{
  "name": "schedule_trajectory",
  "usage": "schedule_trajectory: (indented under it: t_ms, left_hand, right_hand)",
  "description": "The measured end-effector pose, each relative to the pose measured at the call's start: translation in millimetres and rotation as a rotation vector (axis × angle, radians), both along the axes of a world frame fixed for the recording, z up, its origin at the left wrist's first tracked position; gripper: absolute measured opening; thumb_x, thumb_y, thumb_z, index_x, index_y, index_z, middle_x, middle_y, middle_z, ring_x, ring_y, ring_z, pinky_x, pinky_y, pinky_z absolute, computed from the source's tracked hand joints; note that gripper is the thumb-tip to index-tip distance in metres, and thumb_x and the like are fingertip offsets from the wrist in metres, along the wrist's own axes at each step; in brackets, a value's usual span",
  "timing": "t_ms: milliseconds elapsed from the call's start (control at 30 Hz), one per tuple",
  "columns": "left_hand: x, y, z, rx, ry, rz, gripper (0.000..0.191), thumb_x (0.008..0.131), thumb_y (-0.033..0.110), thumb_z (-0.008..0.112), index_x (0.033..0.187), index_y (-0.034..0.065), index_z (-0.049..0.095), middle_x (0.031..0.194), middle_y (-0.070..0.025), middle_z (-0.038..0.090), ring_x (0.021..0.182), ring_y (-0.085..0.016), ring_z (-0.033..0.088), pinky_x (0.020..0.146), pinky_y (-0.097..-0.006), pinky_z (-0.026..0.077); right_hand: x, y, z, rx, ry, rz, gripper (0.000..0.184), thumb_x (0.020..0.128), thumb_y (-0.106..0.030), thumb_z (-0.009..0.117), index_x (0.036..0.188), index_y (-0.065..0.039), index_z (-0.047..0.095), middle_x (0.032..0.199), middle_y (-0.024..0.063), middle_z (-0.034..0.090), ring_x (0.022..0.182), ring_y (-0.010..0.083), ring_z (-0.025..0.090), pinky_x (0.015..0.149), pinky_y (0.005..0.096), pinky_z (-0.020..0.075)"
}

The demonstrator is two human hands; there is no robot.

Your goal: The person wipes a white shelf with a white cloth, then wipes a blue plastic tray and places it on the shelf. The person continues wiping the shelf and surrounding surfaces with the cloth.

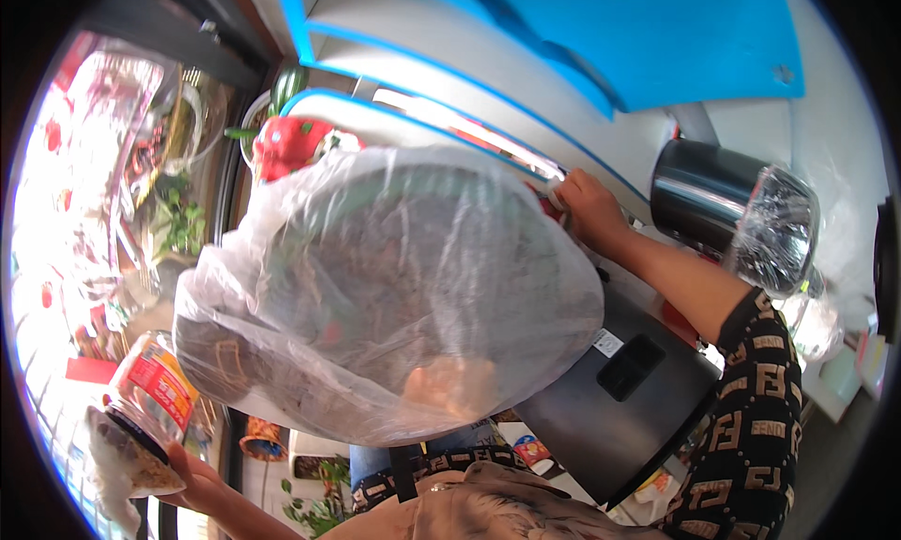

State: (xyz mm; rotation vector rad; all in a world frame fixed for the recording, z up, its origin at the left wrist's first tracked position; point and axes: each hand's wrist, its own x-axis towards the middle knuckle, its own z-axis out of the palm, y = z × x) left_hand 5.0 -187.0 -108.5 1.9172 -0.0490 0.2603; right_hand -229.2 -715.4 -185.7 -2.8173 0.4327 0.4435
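Note:
My left hand (188, 478) is low at the left, its fingers against a clear bag of pale flakes or grains (149, 469). Touching this bag is the black rim of a clear plastic jar (156, 382) with a red and yellow label. My right hand (590, 206) is at the upper right, fingers curled round a small pale thing (556, 192) that they mostly hide. Between the hands, a large rounded object under translucent plastic film (422, 294) fills the middle. Its kind cannot be told; a skin-toned patch shows dimly through the film.
A black box-like appliance (619, 399) bears a dark phone-like slab (631, 367). Farther right is a dark metallic cylinder (704, 195) with a plastic-wrapped end. Blue-edged white shelving (450, 54) spans the top. A red figurine (292, 146) and leafy plants (320, 494) stand near the window.

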Motion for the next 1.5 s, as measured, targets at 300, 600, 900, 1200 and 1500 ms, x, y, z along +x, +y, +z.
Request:
schedule_trajectory:
  t_ms: [300, 600, 900, 1200, 1500]
  left_hand:
    - [1.5, 9.3, -1.0, 0.027, 0.031, -0.062, 0.072, 0.078, 0.012, 0.072, 0.137, 0.0135, 0.032, 0.140, -0.0123, 0.039, 0.133, -0.033, 0.036, 0.112, -0.0552, 0.020]
    - [-0.9, 12.3, 20.9, -0.030, -0.017, 0.005, 0.079, 0.074, 0.005, 0.072, 0.140, 0.0105, 0.031, 0.141, -0.0126, 0.039, 0.133, -0.033, 0.035, 0.113, -0.0523, 0.020]
    - [31.4, -61.7, 102.4, 0.074, -0.228, -0.429, 0.095, 0.072, 0.029, 0.079, 0.145, 0.0118, 0.021, 0.146, -0.0138, 0.031, 0.135, -0.036, 0.029, 0.109, -0.0585, 0.027]
    - [-17.6, -248.6, 135.0, 0.164, 0.108, -0.905, 0.075, 0.071, 0.034, 0.078, 0.130, 0.0033, 0.044, 0.125, -0.0137, 0.055, 0.117, -0.028, 0.053, 0.101, -0.0394, 0.040]
    - [-96.9, -431.4, 74.5, -0.116, -0.127, -1.059, 0.073, 0.061, 0.014, 0.086, 0.124, 0.0040, 0.050, 0.113, -0.0143, 0.062, 0.103, -0.028, 0.060, 0.088, -0.0364, 0.047]
  right_hand:
    - [38.6, -4.9, -22.6, -0.063, -0.257, 0.077, 0.009, 0.081, -0.004, 0.056, 0.090, -0.003, 0.056, 0.092, 0.0138, 0.056, 0.085, 0.0330, 0.056, 0.071, 0.0383, 0.0457]
    - [-20.9, -47.3, -39.8, -0.405, 0.092, -0.323, 0.021, 0.073, -0.013, 0.065, 0.092, -0.005, 0.061, 0.092, 0.0196, 0.062, 0.089, 0.0367, 0.060, 0.078, 0.0441, 0.0466]
    - [28.8, -7.1, 62.7, 0.289, 0.201, -0.177, 0.016, 0.071, 0.001, 0.059, 0.084, -0.006, 0.063, 0.094, 0.0174, 0.063, 0.089, 0.0353, 0.060, 0.074, 0.0413, 0.0466]
    - [1.0, -29.8, 216.9, 0.440, -0.335, -0.391, 0.018, 0.077, 0.007, 0.054, 0.092, -0.003, 0.056, 0.088, 0.0109, 0.057, 0.071, 0.0202, 0.056, 0.063, 0.0298, 0.0439]
    - [-65.0, -4.9, 279.2, 0.645, -0.615, -0.618, 0.018, 0.084, 0.013, 0.049, 0.095, 0.000, 0.053, 0.090, 0.0004, 0.053, 0.087, 0.0056, 0.055, 0.075, 0.0214, 0.0439]
